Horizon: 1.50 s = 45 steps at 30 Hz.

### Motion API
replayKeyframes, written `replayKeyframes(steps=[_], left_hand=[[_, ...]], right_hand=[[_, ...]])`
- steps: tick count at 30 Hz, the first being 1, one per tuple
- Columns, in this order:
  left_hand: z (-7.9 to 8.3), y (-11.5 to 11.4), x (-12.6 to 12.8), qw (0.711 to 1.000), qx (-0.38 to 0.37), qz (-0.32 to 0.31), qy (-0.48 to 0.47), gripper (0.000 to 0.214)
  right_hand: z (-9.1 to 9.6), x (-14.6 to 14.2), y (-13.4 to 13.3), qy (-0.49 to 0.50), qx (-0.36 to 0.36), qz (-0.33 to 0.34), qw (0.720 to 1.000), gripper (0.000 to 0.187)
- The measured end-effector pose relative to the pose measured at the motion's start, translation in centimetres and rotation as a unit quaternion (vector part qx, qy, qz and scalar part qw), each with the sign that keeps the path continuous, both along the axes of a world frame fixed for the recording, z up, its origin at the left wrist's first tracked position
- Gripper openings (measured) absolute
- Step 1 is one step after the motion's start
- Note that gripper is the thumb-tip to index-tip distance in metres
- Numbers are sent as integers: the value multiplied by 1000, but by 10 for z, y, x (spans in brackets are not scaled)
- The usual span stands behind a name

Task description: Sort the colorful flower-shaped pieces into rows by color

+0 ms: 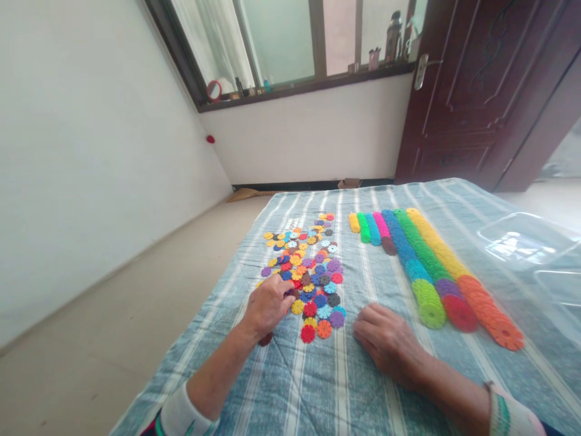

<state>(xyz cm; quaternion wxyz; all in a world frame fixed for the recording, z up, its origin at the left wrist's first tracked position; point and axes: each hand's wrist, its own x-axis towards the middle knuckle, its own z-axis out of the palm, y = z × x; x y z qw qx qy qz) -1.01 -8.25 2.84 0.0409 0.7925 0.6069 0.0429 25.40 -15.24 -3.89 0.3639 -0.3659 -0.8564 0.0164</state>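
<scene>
My left hand [269,304] reaches into a loose spread of notched plastic discs [310,309] in mixed colours. Its thumb and fingers are pinched together beside brown and red discs; what lies between them, if anything, is hidden. A dark brown disc [265,340] shows partly from under the wrist. To the right of the spread, my right hand [385,340] rests on the striped cloth [363,396] with curled fingers, their tips out of sight. Farther right lie overlapping rows of discs sorted by colour, among them an orange row [492,315], a red row [459,313] and a lime row [429,303].
Clear plastic containers [521,242] stand at the right side of the cloth. Shorter rows, including a pink one [381,225], lie at the back. A small white label [294,224] sits behind the spread. Beyond are a wall, a window ledge [308,85] and a dark red door [472,91].
</scene>
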Motion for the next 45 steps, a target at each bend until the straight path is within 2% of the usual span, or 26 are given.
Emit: replayKeyframes(steps=[6, 13, 22, 28, 33, 37, 42, 45], left_hand=[[11, 5, 5, 997, -50, -9, 65, 27], [7, 11, 1, 997, -43, -51, 38, 28], [15, 14, 1, 996, -66, -59, 31, 21], [16, 22, -2, 997, -61, -49, -12, 10], [26, 32, -3, 984, -110, -71, -121, 15], [29, 48, 28, 966, -119, -90, -212, 19], [12, 80, 108, 930, -108, -128, -328, 14], [-1, 99, 157, 918, -118, -128, -357, 11]], right_hand=[[2, -1, 1, 15, 10, 3, 1000, 37], [2, -1, 1, 12, 4, -1, 1000, 36], [1, -2, 2, 14, 12, -2, 1000, 33], [-3, -4, 6, -11, 9, -13, 1000, 29], [-2, -6, 9, -31, 4, -17, 999, 24], [-2, -7, 11, -37, 11, -22, 999, 22], [-7, -9, 15, -53, 19, -21, 998, 20], [-10, -10, 17, -67, 17, -21, 997, 19]])
